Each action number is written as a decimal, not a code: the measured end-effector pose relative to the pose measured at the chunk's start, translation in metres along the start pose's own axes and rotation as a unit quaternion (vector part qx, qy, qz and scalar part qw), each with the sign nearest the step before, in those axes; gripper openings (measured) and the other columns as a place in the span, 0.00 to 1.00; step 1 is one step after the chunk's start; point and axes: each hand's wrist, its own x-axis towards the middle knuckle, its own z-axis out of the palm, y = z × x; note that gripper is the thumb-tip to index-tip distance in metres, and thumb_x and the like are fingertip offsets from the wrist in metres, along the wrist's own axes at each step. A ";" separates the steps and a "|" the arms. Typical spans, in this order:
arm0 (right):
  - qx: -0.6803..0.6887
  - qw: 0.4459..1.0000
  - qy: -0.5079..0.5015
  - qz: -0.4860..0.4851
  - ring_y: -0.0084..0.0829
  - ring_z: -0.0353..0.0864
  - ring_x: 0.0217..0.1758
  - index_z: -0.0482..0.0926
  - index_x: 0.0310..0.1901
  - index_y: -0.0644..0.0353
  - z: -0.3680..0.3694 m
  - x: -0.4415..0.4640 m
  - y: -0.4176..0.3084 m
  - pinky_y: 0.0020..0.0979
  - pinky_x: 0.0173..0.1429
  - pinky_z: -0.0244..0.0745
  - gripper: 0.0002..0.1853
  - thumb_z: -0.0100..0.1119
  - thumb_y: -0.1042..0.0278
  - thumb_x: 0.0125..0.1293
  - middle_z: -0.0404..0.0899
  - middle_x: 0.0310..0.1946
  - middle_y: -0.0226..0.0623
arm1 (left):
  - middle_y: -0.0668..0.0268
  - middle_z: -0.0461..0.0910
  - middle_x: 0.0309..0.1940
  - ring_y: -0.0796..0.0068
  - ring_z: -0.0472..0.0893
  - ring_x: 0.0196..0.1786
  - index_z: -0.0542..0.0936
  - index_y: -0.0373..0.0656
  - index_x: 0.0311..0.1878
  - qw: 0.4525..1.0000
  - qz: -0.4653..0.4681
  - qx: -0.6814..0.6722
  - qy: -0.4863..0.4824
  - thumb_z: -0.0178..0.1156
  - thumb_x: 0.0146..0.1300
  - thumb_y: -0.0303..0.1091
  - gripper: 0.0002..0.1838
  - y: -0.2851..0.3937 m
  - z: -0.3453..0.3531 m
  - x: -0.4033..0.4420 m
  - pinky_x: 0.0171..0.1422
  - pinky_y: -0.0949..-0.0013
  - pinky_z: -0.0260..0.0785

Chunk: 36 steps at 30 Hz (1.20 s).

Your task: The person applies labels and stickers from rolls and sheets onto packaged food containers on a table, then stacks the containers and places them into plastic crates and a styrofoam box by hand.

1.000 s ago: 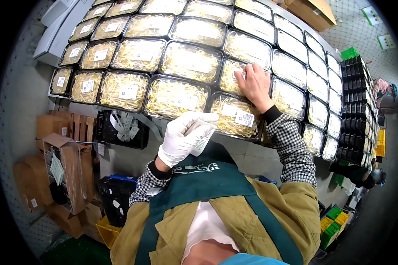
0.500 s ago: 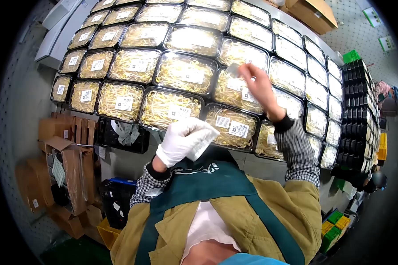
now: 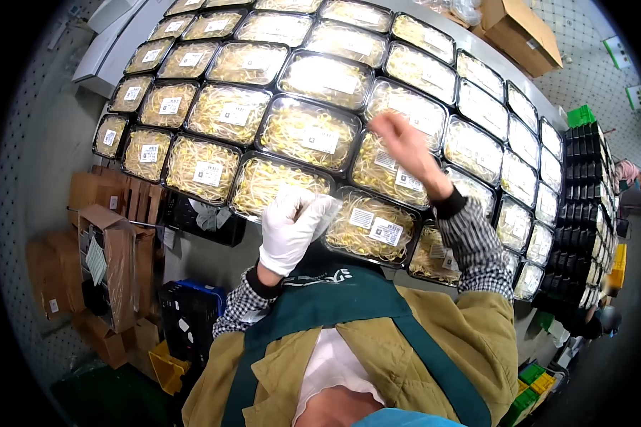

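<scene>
My left hand [image 3: 292, 231], in a white glove, is closed on a white strip of labels [image 3: 320, 215] at the table's near edge. My bare right hand [image 3: 408, 146] is over the clear lids, its fingertips by the near-left corner of a bean sprout tray [image 3: 404, 98]. Those fingers are blurred; whether they hold a label does not show. Beneath this hand, a second bean sprout tray [image 3: 369, 165] bears two labels. The front bean sprout tray [image 3: 372, 222], right of the strip, also carries two, side by side. Another bean sprout tray [image 3: 263, 181] lies partly behind my glove.
Rows of black sprout trays with labelled lids cover the metal table. Stacked black trays [image 3: 584, 206] stand at the right, with a person partly visible beyond. A cardboard box [image 3: 521, 35] sits behind the table; more cartons [image 3: 107, 263] and black crates [image 3: 189, 320] are at the lower left.
The view has shifted, so the trays appear slightly lower and further right. A pale label at my right fingertips no longer shows clearly. My left hand has turned more upright with the strip.
</scene>
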 end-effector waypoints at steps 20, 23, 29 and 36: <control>-0.516 0.796 0.285 -0.135 0.38 0.77 0.45 0.76 0.42 0.55 -0.095 0.168 0.099 0.46 0.46 0.67 0.15 0.56 0.52 0.62 0.78 0.37 0.37 | 0.62 0.81 0.30 0.81 0.77 0.26 0.80 0.31 0.44 0.983 0.018 -0.105 -0.148 0.60 0.61 0.21 0.09 0.040 -0.019 -0.002 0.31 0.78 0.69; -0.501 0.777 0.328 -0.194 0.38 0.76 0.43 0.74 0.46 0.57 -0.084 0.148 0.077 0.42 0.42 0.67 0.13 0.58 0.64 0.61 0.77 0.37 0.39 | 0.61 0.80 0.28 0.76 0.80 0.27 0.80 0.32 0.35 0.990 -0.027 -0.106 -0.086 0.62 0.61 0.26 0.06 0.048 -0.002 0.004 0.30 0.75 0.71; 0.154 0.926 -0.312 -0.147 0.23 0.79 0.44 0.80 0.44 0.58 0.007 -0.017 -0.023 0.29 0.52 0.75 0.08 0.56 0.66 0.68 0.82 0.39 0.34 | 0.70 0.74 0.20 0.82 0.69 0.23 0.75 0.38 0.23 0.997 0.028 0.044 0.051 0.65 0.59 0.26 0.11 0.008 0.011 0.021 0.29 0.75 0.62; -0.156 0.965 0.187 -0.094 0.34 0.80 0.39 0.76 0.41 0.56 -0.121 0.152 0.038 0.35 0.43 0.74 0.09 0.52 0.62 0.67 0.81 0.34 0.37 | 0.70 0.79 0.23 0.86 0.75 0.24 0.83 0.34 0.36 0.986 -0.155 -0.032 -0.058 0.62 0.62 0.27 0.05 0.026 -0.006 0.012 0.26 0.81 0.65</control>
